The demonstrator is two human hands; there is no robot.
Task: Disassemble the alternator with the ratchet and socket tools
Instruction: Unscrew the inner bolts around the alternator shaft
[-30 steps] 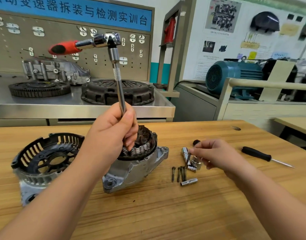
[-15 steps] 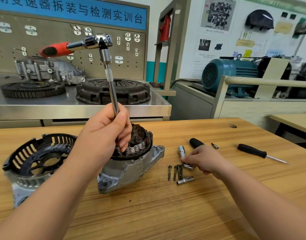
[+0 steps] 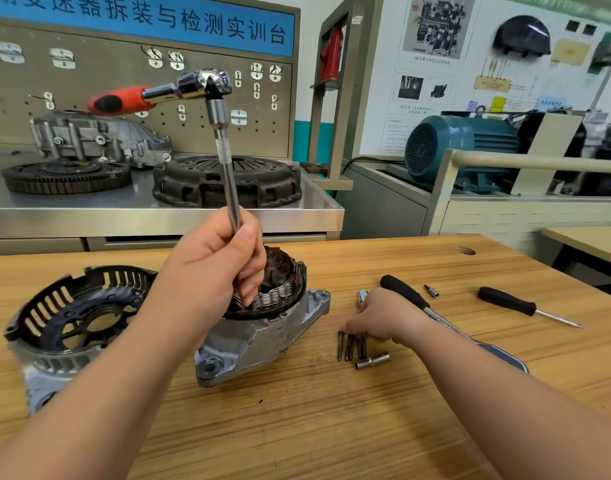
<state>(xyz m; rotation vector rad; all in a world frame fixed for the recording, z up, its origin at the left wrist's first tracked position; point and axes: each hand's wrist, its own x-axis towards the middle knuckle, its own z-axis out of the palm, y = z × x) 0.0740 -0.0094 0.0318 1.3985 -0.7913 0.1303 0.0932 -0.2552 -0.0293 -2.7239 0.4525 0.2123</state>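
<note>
Alternator (image 3: 262, 337) is sat on the table (image 3: 331, 427), centre-left, tilted, open end up, windings exposed. The removed cover (image 3: 72, 313) is laid just left of it; the gap between them is hidden by the forearm.

Left hand (image 3: 210, 268): fingers wrapped tight round the lower end of the extension (image 3: 228, 174), right over the windings. The extension is held near upright, with the ratchet (image 3: 207, 83) on top and its red handle pointed left. The socket end is hidden by the hand.

Right hand (image 3: 383, 317): rested on the table right of the alternator, fingers bent down onto the top ends of the bolts (image 3: 349, 344). Whether one is pinched cannot be told.

A socket (image 3: 371, 360) is laid just below the bolts. A black-handled ratchet (image 3: 404, 292) is run under the right wrist. A bit (image 3: 431, 291) and a screwdriver (image 3: 525, 306) are laid further right.
</note>
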